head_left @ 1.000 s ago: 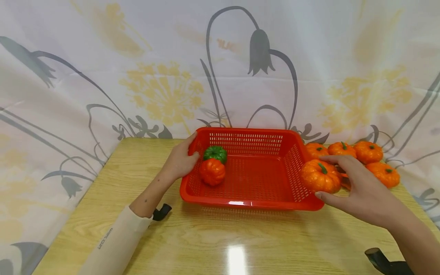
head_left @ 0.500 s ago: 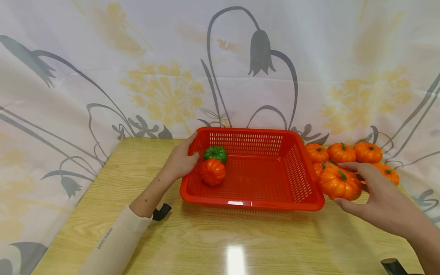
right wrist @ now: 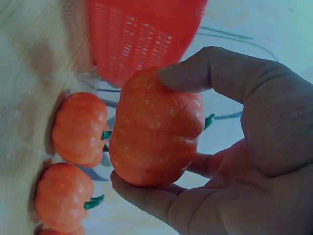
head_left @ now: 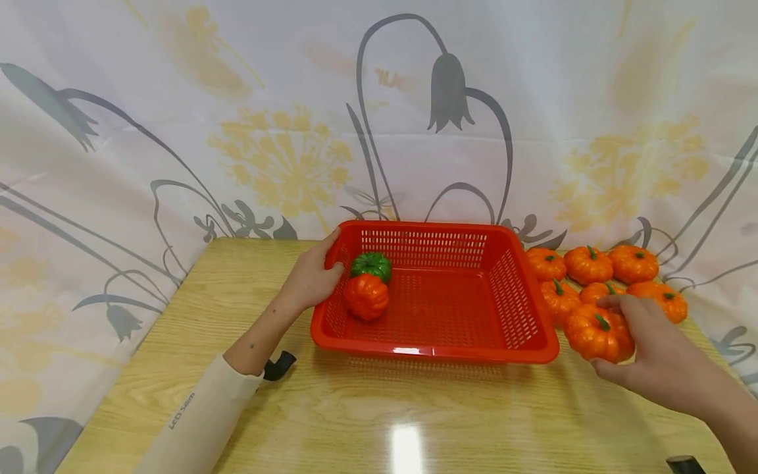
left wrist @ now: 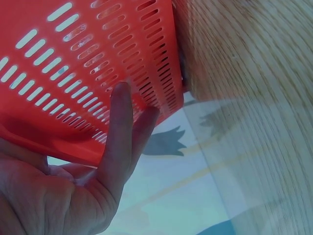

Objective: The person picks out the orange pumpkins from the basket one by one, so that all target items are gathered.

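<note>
My left hand (head_left: 310,280) grips the left rim of a red plastic basket (head_left: 435,357); in the left wrist view its fingers (left wrist: 120,132) lie along the slotted outer wall. At the basket's left end sit a green pumpkin (head_left: 373,264) and a red-orange pumpkin (head_left: 366,297). Just right of the basket, my right hand (head_left: 663,355) holds a small orange pumpkin (head_left: 598,334) between thumb and fingers. The right wrist view shows this held pumpkin (right wrist: 155,128) close up, its green stem pointing toward the palm side.
Several more orange pumpkins (head_left: 589,264) stand in rows at the table's right rear, beside the basket. Behind the wooden table (head_left: 331,415) hangs a flower-printed cloth (head_left: 284,79). Black strap-like pieces (head_left: 279,366) show near both wrists.
The right hand has moved right and slightly toward me with the orange pumpkin, away from the basket's right rim. Pumpkins behind it are now uncovered. Left hand and basket have stayed put.
</note>
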The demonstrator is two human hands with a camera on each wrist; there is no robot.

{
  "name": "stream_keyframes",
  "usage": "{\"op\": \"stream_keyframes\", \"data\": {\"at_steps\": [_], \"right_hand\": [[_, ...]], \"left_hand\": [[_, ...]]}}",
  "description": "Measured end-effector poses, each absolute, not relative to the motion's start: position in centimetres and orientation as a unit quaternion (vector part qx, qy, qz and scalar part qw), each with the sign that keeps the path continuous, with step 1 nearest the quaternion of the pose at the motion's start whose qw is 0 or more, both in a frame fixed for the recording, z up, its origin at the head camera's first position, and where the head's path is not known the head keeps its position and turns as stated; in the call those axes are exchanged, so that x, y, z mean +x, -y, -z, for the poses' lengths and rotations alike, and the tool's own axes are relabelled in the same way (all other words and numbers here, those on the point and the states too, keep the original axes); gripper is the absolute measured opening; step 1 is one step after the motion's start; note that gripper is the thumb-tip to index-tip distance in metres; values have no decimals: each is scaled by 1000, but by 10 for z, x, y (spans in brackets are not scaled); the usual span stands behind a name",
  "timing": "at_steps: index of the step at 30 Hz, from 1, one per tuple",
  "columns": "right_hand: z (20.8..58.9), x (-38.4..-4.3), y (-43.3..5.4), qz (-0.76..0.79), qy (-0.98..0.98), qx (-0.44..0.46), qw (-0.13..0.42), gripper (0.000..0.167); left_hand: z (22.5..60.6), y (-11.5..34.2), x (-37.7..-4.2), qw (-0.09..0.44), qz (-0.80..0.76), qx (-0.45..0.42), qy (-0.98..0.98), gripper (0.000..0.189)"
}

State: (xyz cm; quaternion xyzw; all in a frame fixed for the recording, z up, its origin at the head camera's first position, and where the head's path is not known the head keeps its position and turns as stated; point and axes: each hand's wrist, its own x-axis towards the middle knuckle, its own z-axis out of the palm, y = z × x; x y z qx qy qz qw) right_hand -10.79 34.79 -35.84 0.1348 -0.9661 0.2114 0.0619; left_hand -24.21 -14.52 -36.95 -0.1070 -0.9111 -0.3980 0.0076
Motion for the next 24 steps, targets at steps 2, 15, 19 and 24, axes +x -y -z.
{"op": "stream_keyframes", "data": {"at_steps": [2, 15, 19, 24], "right_hand": [[363, -109, -349, -213, 966, 133, 55, 86], [379, -119, -345, -185, 971, 153, -2, 80], [381, -119, -343, -178, 973, 146, -17, 79], [383, -120, -342, -172, 975, 136, -28, 79]], "left_hand": [[370, 145, -242, 9, 396, -106, 912, 71], [370, 145, -242, 12, 391, -105, 914, 71], [371, 145, -243, 10, 393, -103, 914, 71], [371, 145, -243, 11, 393, -103, 914, 71]]}}
